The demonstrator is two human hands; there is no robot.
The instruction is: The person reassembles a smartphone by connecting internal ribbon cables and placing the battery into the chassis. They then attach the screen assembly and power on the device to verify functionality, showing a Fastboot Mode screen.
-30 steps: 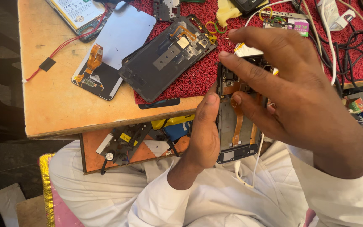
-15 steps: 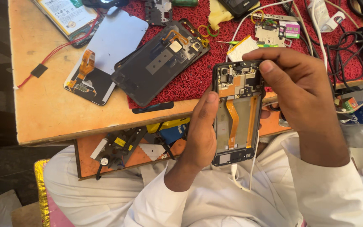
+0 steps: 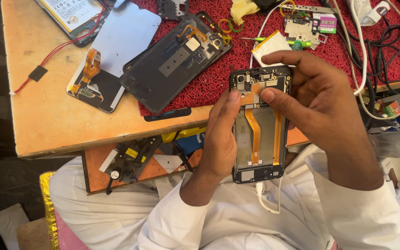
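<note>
An opened phone frame with orange flex cables stands upright over my lap, a white cable plugged into its bottom end. My left hand grips its left edge, the thumb pressed near the top of the board. My right hand curls over the frame's upper right, the thumb touching the orange cable area near the top. Both hands are on the same frame.
On the wooden table lie a black phone back cover, a screen panel with an orange flex, a battery, a red mat, a small circuit board and tangled cables. An open drawer holds parts.
The phone frame has come down slightly and turned fully face-up. My right hand has shifted from covering it to its upper right, with the thumb now on the board.
</note>
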